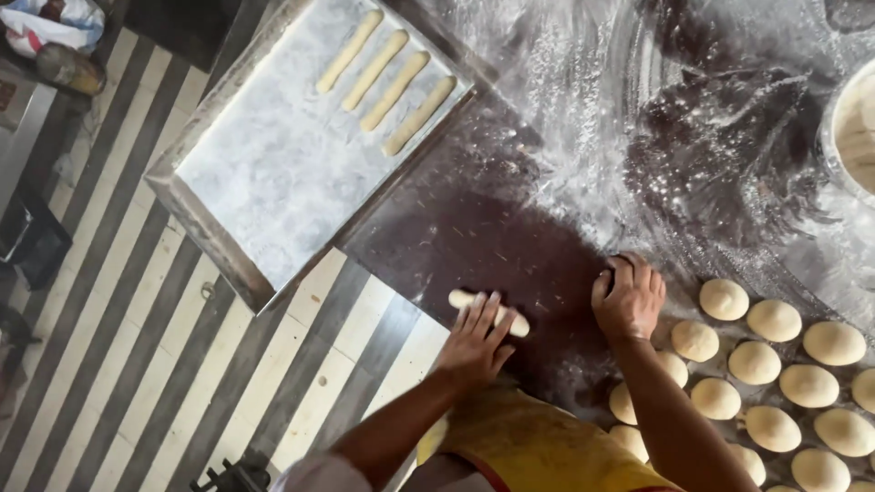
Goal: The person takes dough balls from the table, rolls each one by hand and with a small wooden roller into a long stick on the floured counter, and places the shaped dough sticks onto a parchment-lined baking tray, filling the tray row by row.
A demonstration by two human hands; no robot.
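My left hand [476, 342] lies flat, fingers spread, on a pale dough stick [463, 299] near the front edge of the dark floured worktop [474, 219]. My right hand [629, 296] is curled on the worktop a little to the right, fingers bent; whether it holds a piece of dough is hidden. Several round dough balls [773, 319] sit in rows just right of that hand. A metal baking tray [196, 210] at the upper left carries several rolled dough sticks [394, 91] side by side in its far corner.
The tray overhangs the table's left edge above a striped tile floor [118, 346]. A round bowl [852, 128] stands at the right edge. Loose flour covers the far worktop. Bags and dark objects lie on the floor at the far left. I wear a yellow apron [538, 451].
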